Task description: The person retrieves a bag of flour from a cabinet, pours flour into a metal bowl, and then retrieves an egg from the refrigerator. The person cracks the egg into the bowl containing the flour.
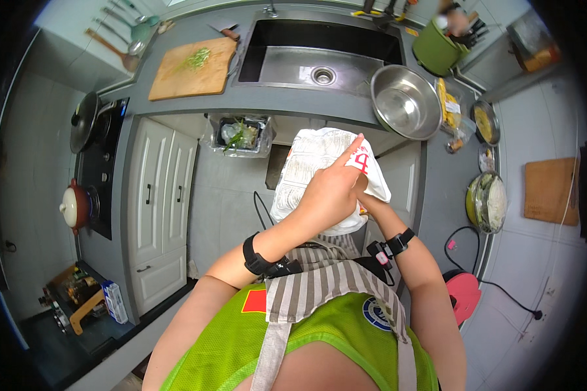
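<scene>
A large white plastic sack (303, 166) with printed writing hangs in front of my striped apron. My left hand (333, 193) lies over the sack, its index finger stretched along the upper right side; the other fingers are bent, and whether they grip is not plain. Behind it my right hand (363, 188) is mostly hidden by the left hand and a fold of the sack, so its fingers cannot be made out. Beyond the sack a steel mixing bowl (406, 102) rests on the counter's edge beside the sink.
A steel sink (318, 63) lies ahead. Left of it, a wooden cutting board (193, 68) holds chopped greens, with a knife (230, 33) behind. A lined waste bin (239, 137) is below the counter. A red pot (77, 205) stands on the left hob; a black cord (477, 244) crosses the right counter.
</scene>
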A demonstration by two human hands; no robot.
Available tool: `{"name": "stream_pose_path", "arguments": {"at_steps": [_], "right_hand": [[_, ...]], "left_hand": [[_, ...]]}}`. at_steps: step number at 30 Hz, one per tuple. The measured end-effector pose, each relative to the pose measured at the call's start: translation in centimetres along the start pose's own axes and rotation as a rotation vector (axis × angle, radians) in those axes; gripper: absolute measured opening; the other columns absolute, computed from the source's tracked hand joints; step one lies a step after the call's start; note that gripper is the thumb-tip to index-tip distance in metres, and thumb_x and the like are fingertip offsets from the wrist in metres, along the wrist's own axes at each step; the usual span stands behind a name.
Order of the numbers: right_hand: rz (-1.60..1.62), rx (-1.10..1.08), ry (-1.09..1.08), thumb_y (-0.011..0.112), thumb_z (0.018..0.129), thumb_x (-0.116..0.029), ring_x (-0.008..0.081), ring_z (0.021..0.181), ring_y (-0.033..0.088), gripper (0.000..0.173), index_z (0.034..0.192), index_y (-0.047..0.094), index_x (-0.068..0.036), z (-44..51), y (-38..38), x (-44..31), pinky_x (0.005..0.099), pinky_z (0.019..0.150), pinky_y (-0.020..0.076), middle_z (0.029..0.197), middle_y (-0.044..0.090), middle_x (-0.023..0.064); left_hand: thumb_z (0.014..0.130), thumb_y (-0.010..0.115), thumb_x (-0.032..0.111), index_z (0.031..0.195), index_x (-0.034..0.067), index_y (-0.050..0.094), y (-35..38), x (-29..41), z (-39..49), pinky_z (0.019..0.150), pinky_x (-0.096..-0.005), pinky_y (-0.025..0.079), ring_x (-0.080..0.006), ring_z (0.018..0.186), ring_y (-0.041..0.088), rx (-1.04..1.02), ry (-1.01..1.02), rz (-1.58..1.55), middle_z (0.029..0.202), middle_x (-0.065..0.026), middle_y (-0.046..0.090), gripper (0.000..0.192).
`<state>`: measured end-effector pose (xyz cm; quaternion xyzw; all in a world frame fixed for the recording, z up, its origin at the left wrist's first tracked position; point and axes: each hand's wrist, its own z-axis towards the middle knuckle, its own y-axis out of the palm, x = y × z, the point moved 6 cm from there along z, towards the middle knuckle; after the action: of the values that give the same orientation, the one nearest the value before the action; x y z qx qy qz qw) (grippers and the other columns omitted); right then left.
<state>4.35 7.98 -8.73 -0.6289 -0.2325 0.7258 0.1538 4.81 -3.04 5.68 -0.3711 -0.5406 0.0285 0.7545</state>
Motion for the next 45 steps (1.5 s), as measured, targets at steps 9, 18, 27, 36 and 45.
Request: {"name": "stream_pose_path", "arguments": {"at_steps": [9, 18, 27, 36, 45], "right_hand": [[0.062, -0.127, -0.183, 0.057, 0.081, -0.016, 0.0352, 0.118, 0.045, 0.049, 0.128, 0.046, -0.004, 6.8, 4.8, -4.8, 0.0399, 0.099, 0.0354, 0.127, 0.049, 0.0182], [0.170, -0.455, -0.064, 0.064, 0.078, -0.014, 0.0291, 0.088, 0.058, 0.030, 0.105, 0.057, -0.002, 14.7, 8.3, -5.5, 0.0360, 0.078, 0.0465, 0.099, 0.060, 0.0148], [-0.053, -0.592, 0.032, 0.055, 0.086, -0.037, 0.0269, 0.085, 0.063, 0.040, 0.104, 0.065, -0.002, 16.6, 5.8, -3.6, 0.0326, 0.076, 0.0466, 0.091, 0.067, 0.0166], [0.062, -0.432, -0.014, 0.061, 0.082, -0.027, 0.0277, 0.070, 0.064, 0.030, 0.093, 0.068, 0.000, 17.6, -1.7, -2.8, 0.0347, 0.067, 0.0480, 0.079, 0.066, 0.0198], [0.200, -0.210, 0.066, 0.062, 0.084, -0.024, 0.0155, 0.062, 0.058, 0.026, 0.090, 0.067, 0.001, 16.0, -8.8, 1.8, 0.0296, 0.061, 0.0455, 0.069, 0.064, 0.0143]], "left_hand": [[0.064, 0.051, -0.006, 0.075, -0.003, 0.050, -6.6, -4.4, -1.2, 0.066, -0.0434, 0.050, -0.0396, 0.074, 0.061, 0.225, -0.083, 0.075, 0.141, -0.0177, 0.037, 0.011], [0.064, 0.045, -0.010, 0.117, 0.000, 0.052, -10.7, -6.9, -1.0, 0.096, -0.0407, 0.042, -0.0400, 0.122, 0.043, 0.363, -0.345, 0.244, 0.148, -0.0175, 0.024, 0.055], [0.061, 0.042, -0.012, 0.124, 0.001, 0.050, -11.9, -8.2, 0.9, 0.080, -0.0426, 0.049, -0.0404, 0.100, 0.057, 0.496, -0.365, 0.475, 0.147, -0.0146, 0.028, 0.065], [0.063, 0.043, -0.011, 0.130, 0.005, 0.044, -9.1, -7.8, 5.4, 0.076, -0.0448, 0.050, -0.0403, 0.092, 0.060, 0.397, -0.479, 0.488, 0.148, -0.0074, 0.028, 0.069], [0.063, 0.043, -0.012, 0.131, 0.000, 0.041, -6.0, -8.0, 9.4, 0.086, -0.0434, 0.046, -0.0417, 0.106, 0.052, 0.291, -0.486, 0.467, 0.147, -0.0201, 0.025, 0.069]]}}
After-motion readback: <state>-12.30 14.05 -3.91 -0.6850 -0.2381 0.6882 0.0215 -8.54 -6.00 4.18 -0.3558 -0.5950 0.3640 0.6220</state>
